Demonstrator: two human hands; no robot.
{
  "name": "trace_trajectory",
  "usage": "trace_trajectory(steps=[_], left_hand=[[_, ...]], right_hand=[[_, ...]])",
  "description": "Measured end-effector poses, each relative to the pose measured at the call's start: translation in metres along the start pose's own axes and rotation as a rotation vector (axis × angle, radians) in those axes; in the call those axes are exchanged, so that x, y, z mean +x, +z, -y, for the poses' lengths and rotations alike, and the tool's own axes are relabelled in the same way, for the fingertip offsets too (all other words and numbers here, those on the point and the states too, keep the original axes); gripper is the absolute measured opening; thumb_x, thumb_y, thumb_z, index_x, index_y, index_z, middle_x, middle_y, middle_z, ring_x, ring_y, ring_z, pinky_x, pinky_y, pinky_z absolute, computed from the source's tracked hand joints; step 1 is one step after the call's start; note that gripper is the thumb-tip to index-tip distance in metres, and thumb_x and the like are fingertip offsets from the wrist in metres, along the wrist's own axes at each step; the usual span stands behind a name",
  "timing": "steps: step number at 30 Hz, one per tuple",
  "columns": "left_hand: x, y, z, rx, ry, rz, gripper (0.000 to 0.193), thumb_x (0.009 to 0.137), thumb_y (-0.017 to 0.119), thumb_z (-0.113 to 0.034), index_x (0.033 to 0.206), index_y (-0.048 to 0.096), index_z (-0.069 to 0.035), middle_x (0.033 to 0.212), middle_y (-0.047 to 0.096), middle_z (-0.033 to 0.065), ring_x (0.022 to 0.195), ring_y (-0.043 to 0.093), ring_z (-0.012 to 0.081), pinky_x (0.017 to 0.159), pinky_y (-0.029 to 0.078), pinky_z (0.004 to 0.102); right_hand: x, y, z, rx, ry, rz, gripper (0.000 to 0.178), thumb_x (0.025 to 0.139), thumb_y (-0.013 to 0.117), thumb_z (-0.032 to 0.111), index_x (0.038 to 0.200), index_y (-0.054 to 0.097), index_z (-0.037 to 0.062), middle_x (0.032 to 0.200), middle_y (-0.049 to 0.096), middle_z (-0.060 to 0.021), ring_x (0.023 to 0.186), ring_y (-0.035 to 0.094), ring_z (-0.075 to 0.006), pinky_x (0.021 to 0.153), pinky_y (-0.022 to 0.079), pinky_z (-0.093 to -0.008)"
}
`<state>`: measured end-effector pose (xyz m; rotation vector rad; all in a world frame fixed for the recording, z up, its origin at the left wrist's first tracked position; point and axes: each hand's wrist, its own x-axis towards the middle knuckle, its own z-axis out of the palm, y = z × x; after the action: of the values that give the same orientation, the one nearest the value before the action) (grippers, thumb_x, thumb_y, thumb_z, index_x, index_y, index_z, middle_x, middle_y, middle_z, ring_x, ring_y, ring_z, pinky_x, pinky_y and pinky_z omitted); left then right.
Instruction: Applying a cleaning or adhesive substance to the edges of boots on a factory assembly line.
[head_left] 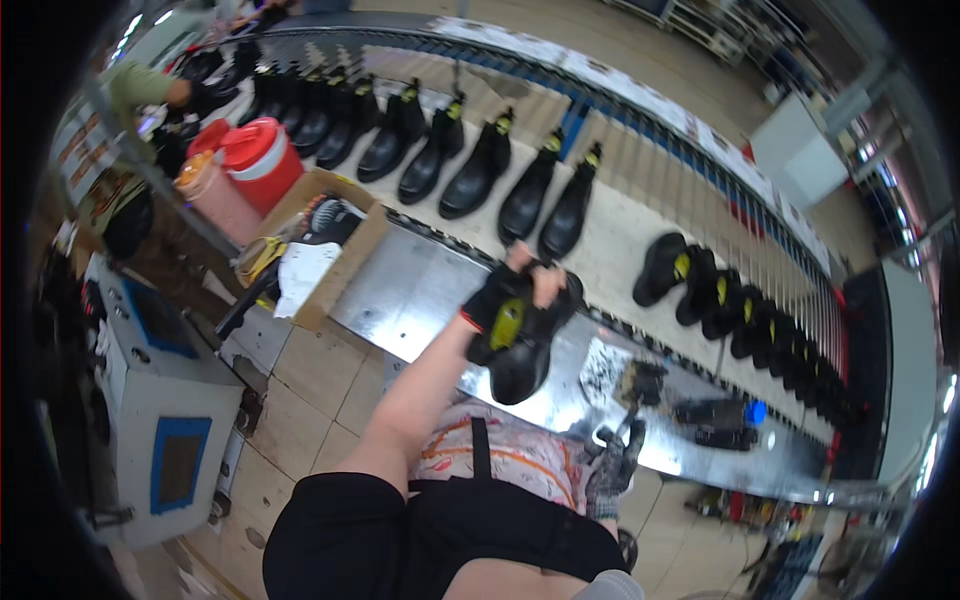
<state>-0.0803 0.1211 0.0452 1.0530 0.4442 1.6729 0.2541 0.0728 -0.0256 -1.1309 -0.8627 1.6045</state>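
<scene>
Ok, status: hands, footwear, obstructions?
Left hand gripping black footwear over metal ledge. Right hand near ledge, grip unclear. Blue-capped bottle rightward, clear of footwear.

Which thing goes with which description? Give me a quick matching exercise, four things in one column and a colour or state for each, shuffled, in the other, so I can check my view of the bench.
Column one
1. left hand
2. right hand
3. large jug
4. cardboard box

Column two
A. red, with a white band
B. in a grey glove
C. brown, with things inside, white paper among them
D. holding dark footwear

Right pairs: 1-D, 2-B, 3-A, 4-C.
</scene>
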Motion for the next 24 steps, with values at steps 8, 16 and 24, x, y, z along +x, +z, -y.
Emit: trace_trajectory(steps=[8,16,24], left_hand=[[-0.001,0.008,-0.013,0.084,0.074,0.073,0.075,0.093,0.02,-0.061,0.05,0.048,-0.007,0.055,0.046,0.0044,0.088,0.039,0.0219,0.085,0.033,0.0334],[0.01,0.033,0.001,0.058,-0.05,0.188,0.077,0.09,0.024,-0.067,0.048,0.048,-0.006,0.054,0.046,0.0044,0.081,0.042,0.0205,0.087,0.033,0.0318],[0.013,0.038,0.011,-0.005,-0.095,0.204,0.081,0.087,0.022,-0.071,0.046,0.05,-0.007,0.051,0.048,0.0027,0.082,0.041,0.021,0.082,0.033,0.0327]], right_hand=[[0.008,-0.004,0.019,-0.264,-0.004,0.023,0.019,0.087,0.058,0.012,0.101,0.054,0.0002,0.089,0.06,-0.0085,0.062,0.059,-0.0147,0.046,0.05,-0.0279],[0.014,0.046,0.132,-0.677,0.094,0.428,0.03,0.086,0.059,0.017,0.11,0.06,0.0004,0.102,0.063,-0.008,0.08,0.062,-0.0154,0.064,0.052,-0.0275],[0.014,0.086,0.163,-1.426,-0.699,0.646,0.041,0.074,0.065,0.045,0.107,0.067,0.0202,0.103,0.062,-0.0094,0.101,0.055,-0.0299,0.087,0.043,-0.04]])
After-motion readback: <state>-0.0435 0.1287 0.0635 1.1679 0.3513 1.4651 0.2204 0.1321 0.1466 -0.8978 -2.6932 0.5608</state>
